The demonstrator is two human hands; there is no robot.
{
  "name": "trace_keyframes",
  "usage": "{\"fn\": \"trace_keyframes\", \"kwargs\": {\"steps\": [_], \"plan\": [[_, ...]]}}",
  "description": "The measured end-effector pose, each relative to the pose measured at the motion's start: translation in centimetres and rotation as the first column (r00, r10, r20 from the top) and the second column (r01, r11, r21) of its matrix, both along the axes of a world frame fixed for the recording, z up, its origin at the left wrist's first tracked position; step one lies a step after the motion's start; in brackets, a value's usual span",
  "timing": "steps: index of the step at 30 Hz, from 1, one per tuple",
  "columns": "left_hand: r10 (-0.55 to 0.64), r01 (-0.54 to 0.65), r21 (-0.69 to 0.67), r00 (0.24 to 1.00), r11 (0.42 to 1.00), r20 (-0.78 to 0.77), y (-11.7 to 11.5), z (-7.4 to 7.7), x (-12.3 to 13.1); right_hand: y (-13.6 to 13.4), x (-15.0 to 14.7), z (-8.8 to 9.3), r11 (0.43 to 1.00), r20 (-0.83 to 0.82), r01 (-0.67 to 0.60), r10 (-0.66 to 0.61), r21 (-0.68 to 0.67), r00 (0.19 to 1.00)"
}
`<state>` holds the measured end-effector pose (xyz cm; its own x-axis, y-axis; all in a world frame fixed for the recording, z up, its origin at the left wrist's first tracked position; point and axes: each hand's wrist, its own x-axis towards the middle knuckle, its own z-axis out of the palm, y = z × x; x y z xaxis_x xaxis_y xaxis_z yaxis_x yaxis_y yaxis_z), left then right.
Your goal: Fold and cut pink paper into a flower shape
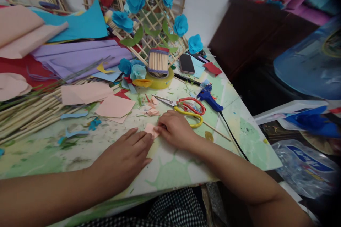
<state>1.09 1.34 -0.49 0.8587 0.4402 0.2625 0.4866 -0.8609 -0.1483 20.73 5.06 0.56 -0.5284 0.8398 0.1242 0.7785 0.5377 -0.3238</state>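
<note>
A small piece of pink paper (151, 129) lies on the table between my hands. My left hand (128, 154) rests flat, its fingers stretched out and their tips on the paper's left part. At the paper's right edge, the curled fingers of my right hand (174, 127) pinch it. Scissors (177, 104) with one red and one yellow handle lie just beyond my right hand, blades pointing left. Pink paper scraps (153, 106) are scattered near the blade tips. Larger cut pink sheets (115, 106) lie farther left.
A blue glue gun (209, 99) with a black cord lies right of the scissors. Behind stand a stick lattice (157, 25) with blue paper flowers, yellow tape (162, 82) and a phone (187, 64). Bundled sticks (34, 113) and purple paper (82, 56) fill the left.
</note>
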Motion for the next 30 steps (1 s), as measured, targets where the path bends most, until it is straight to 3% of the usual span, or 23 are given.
{"fn": "trace_keyframes", "kwargs": {"steps": [8, 17, 30], "plan": [[-0.036, 0.036, 0.029, 0.999, 0.999, -0.011, -0.04, 0.00, -0.04, -0.06, -0.23, -0.29, 0.999, 0.020, 0.032, -0.032, 0.006, 0.999], [-0.030, 0.030, -0.035, 0.999, 0.999, -0.015, 0.00, 0.16, -0.10, -0.30, -0.45, -0.37, 0.998, 0.041, 0.054, -0.055, 0.033, 0.998], [-0.005, 0.004, 0.070, 1.000, 0.998, 0.009, -0.31, -0.40, -0.49, -0.40, -0.50, -0.31, 0.997, 0.059, 0.049, -0.052, 0.054, 0.997]]}}
